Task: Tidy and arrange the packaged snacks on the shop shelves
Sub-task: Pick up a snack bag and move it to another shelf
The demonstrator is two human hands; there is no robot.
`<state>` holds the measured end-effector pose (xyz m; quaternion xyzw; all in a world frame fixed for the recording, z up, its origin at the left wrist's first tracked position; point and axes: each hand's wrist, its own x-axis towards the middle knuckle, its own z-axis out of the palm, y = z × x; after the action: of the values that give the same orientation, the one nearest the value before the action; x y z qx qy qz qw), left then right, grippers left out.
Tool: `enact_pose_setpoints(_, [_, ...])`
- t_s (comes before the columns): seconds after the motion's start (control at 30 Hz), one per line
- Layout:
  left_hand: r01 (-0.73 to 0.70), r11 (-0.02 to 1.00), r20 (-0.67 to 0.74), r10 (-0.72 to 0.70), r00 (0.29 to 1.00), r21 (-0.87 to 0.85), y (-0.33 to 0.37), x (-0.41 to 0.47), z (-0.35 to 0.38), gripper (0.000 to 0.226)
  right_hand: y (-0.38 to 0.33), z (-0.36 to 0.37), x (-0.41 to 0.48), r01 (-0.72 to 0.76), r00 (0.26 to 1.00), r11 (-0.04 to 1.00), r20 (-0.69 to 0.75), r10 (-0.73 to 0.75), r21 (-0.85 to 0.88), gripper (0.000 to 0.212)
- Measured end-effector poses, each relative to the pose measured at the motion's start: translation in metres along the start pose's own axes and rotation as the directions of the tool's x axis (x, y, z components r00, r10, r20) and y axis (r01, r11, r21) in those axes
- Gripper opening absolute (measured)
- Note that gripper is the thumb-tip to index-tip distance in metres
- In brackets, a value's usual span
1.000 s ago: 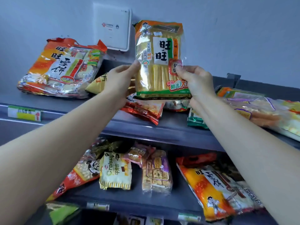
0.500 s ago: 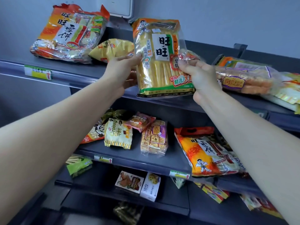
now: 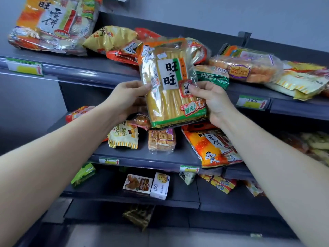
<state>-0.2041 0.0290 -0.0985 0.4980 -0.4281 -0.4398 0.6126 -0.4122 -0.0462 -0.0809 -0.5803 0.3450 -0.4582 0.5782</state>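
I hold a tall yellow rice-cracker pack (image 3: 171, 82) with a white label and green trim upright in front of the shelves. My left hand (image 3: 128, 98) grips its left edge. My right hand (image 3: 211, 100) grips its right edge, thumb over the red seal. The pack hangs in the air before the top shelf (image 3: 85, 68) front edge, its bottom hiding part of the middle shelf (image 3: 142, 159). A big orange rice-cracker bag (image 3: 53, 24) lies at the top left.
The top shelf also holds a yellow bag (image 3: 110, 38), red packs (image 3: 122, 54), a green pack (image 3: 211, 75) and a bread bag (image 3: 245, 68). On the middle shelf lie a croissant pack (image 3: 123, 136), a biscuit pack (image 3: 162, 141) and an orange bag (image 3: 211, 148). Boxes (image 3: 147, 184) stand on the lower shelf.
The pack and both hands have come down from above the top shelf to in front of its edge. The view has tilted downward, and lower shelves now show.
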Motion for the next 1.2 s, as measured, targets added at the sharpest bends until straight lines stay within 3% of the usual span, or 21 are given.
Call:
enact_pose_setpoints(0.2, [0.126,0.988,0.095,-0.135,0.986,0.093,-0.039,-0.006,-0.001,0.011,0.028,-0.024,-0.021,-0.176,0.979,0.967,0.068,0.191,-0.185,0.013])
enact_pose_setpoints(0.43, [0.248,0.962,0.017,-0.252,0.968,0.111,-0.08,-0.001,0.023,0.004,0.054,-0.053,-0.023,-0.301,0.943,0.915,0.06,0.327,-0.268,0.01])
enact_pose_setpoints(0.77, [0.292,0.945,-0.054,-0.287,0.956,0.151,-0.14,0.03,0.077,0.003,0.093,-0.123,0.011,-0.397,0.876,0.812,0.089,0.475,-0.427,0.028])
enact_pose_setpoints(0.97, [0.403,0.909,-0.19,-0.38,0.905,0.103,-0.186,0.063,0.117,0.011,0.123,-0.185,0.048,-0.461,0.864,0.772,-0.023,0.503,-0.437,0.025])
enact_pose_setpoints(1.13, [0.496,0.868,-0.376,-0.456,0.807,0.012,-0.221,0.089,0.134,0.01,0.163,-0.232,0.073,-0.53,0.844,0.699,-0.219,0.49,-0.48,0.025])
enact_pose_setpoints(1.2, [0.53,0.848,-0.414,-0.482,0.772,0.0,-0.234,0.098,0.134,0.029,0.182,-0.247,0.083,-0.546,0.836,0.654,-0.286,0.469,-0.524,0.035])
